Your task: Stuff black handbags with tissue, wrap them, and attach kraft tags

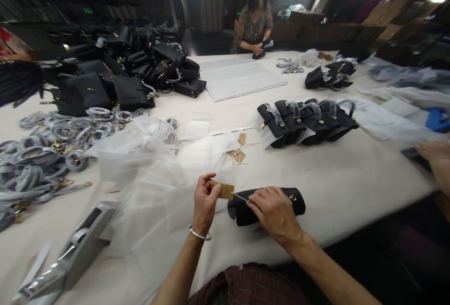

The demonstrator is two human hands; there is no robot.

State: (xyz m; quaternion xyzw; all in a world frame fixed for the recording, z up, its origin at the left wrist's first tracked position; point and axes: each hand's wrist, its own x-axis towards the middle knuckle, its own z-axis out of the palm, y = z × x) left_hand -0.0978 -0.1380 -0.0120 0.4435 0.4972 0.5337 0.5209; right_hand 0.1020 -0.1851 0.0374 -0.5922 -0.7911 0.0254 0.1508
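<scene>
A small black handbag point(244, 216) with gold hardware lies at the table's near edge, in front of my body. My left hand point(206, 202) pinches a brown hang tag point(226, 191) between thumb and fingers, left of the bag. From the tag, a pale string point(240, 196) runs taut to the bag's gold ring. My right hand point(272, 209) is closed over the top of the bag, its thumb and fingertips at that ring. My palm and fingers hide the bag's middle. More brown tags point(237, 156) with strings lie beyond my left hand.
Several black handbags point(309, 119) stand in a row behind. Translucent sheets point(147, 192), wrapped straps point(31, 169) and a tape dispenser point(70, 253) lie to the left, below a heap of bags point(130, 70). A co-worker point(255, 23) stands across the table; another person's hand point(438, 155) is at right.
</scene>
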